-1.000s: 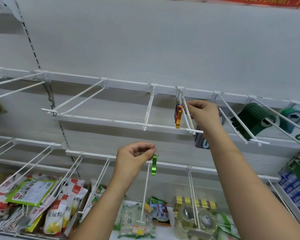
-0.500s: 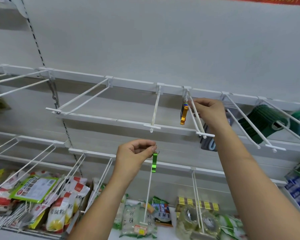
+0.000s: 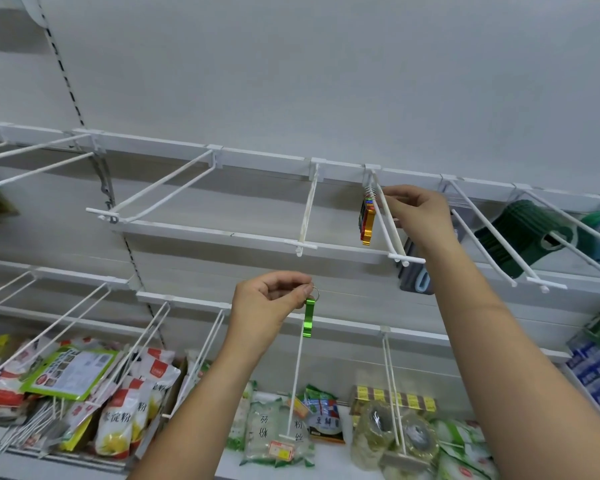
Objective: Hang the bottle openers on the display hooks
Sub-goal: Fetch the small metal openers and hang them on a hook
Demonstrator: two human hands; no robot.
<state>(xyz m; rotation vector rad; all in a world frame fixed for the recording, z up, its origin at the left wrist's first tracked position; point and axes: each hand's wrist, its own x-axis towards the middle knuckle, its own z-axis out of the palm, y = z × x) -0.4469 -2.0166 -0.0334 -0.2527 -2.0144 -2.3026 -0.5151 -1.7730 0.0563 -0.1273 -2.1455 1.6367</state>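
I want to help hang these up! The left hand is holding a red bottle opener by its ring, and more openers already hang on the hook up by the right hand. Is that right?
Almost. In the head view, the bottle opener dangling from the left hand is green, not red. The rest holds: it is held by its ring, and other openers already hang on the hook by the right hand.

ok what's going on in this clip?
A person is stocking a shop display. The left hand pinches a green bottle opener by its key ring, below the upper rail. The right hand is at the white display hook, where several coloured bottle openers already hang near the back.
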